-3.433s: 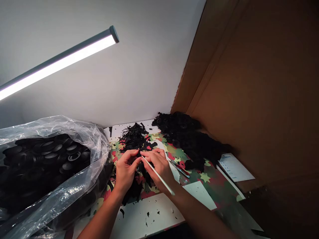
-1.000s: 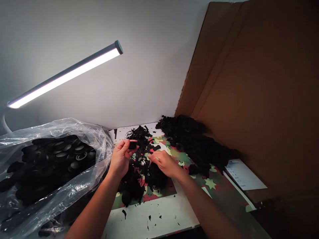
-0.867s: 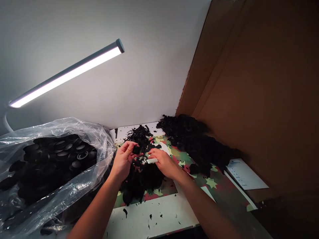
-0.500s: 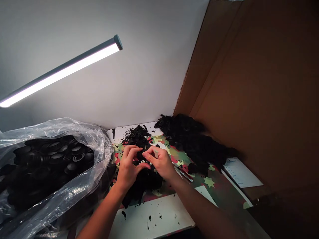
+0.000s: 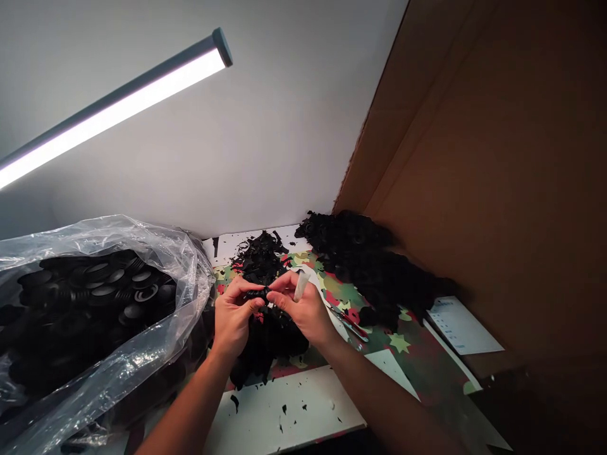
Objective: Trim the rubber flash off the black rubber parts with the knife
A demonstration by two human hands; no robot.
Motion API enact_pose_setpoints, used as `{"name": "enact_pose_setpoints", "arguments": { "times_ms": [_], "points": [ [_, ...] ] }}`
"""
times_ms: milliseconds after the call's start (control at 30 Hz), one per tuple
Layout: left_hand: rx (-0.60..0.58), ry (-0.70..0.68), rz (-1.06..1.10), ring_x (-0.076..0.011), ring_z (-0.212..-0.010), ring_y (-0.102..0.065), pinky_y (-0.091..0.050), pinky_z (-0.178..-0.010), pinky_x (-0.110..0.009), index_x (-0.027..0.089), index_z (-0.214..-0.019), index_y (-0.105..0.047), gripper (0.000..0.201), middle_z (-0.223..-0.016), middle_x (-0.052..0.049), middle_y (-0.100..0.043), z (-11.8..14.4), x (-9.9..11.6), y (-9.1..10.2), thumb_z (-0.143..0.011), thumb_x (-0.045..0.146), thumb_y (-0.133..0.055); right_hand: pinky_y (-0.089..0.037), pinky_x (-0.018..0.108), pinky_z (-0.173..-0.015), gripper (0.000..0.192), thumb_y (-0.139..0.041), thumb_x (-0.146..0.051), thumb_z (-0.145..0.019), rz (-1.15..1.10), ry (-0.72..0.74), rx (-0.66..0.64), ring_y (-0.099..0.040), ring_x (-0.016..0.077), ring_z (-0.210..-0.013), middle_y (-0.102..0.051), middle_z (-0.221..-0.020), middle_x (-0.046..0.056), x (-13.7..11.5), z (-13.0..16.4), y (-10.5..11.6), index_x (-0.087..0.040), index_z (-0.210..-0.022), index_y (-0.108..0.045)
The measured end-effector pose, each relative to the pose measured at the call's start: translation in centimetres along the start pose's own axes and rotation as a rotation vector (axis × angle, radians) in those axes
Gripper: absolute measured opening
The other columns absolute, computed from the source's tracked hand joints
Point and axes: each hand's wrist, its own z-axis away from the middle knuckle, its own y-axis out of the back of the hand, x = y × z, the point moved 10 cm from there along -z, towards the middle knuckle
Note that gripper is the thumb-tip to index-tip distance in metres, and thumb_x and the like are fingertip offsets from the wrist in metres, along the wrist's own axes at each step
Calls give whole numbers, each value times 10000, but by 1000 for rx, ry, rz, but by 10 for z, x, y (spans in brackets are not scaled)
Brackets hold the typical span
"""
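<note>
Over the patterned table cover, a small black ribbed rubber part (image 5: 257, 294) is held between both hands. My left hand (image 5: 231, 316) pinches it from the left with thumb and fingers closed. My right hand (image 5: 303, 313) grips its right end between thumb and forefinger. A whitish strip (image 5: 301, 286) stands at a finger of my right hand; whether it is a wrap or a held piece I cannot tell. Beneath the hands lies a dark heap of black rubber pieces (image 5: 279, 341), partly hidden by them. Thin black scraps (image 5: 260, 249) are piled just beyond.
At left, an open clear plastic bag (image 5: 196, 265) holds many black round ribbed parts (image 5: 102, 291). A large black heap (image 5: 374, 265) lies along the cardboard wall (image 5: 497, 189). Red-handled tweezers or scissors (image 5: 351, 323) and a printed sheet (image 5: 467, 325) lie at right. A tube lamp (image 5: 142, 95) hangs above.
My left hand has closed from a wide finger spread into a pinch on the black part, now plainly seen between both hands. The view has tilted slightly.
</note>
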Motion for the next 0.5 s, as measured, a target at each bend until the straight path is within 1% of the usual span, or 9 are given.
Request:
{"name": "enact_pose_setpoints", "arguments": {
  "times_ms": [33, 100, 200, 367, 500],
  "points": [
    [4, 6, -12, -161, -684, -517, -415, -598, -262, 215, -744, -809, 299, -700, -12, -587, 0, 0, 0, -584, 444, -916, -408, 262, -554, 192, -746, -382, -808, 107, 92, 28, -489, 121, -577, -639, -734, -8, -10, 2, 4, -216, -895, -705],
    [11, 7, -40, -164, -688, -520, -417, -608, -266, 218, -746, -812, 262, -694, -12, -595, 1, 2, 0, -588, 400, -915, -466, 274, -600, 141, -688, -288, -868, 304, 261, 45, -554, 140, -624, -683, -807, 13, -27, 7, 4, -235, -992, -729],
    [33, -5, -86, -169, -665, -522, -416, -614, -278, 223, -732, -816, 215, -671, -9, -604, 2, 8, -1, -587, 356, -903, -527, 290, -679, 163, -595, -207, -933, 486, 439, 27, -637, 165, -717, -712, -841, 37, -43, 15, -3, -239, -989, -745],
    [77, -19, -118, -171, -666, -528, -411, -638, -285, 230, -759, -825, 171, -663, -8, -612, 6, 12, -1, -628, 336, -858, -546, 275, -675, 197, -539, -163, -952, 616, 564, 38, -666, 164, -724, -716, -824, 49, -50, 19, -10, -215, -956, -729],
    [68, -48, -191, -172, -668, -534, -411, -637, -286, 240, -780, -830, 143, -668, -10, -621, 7, 16, -2, -650, 300, -834, -518, 270, -659, 204, -521, -140, -942, 723, 592, 76, -645, 165, -676, -702, -758, 43, -50, 21, -12, -202, -893, -708]
  ]
}}
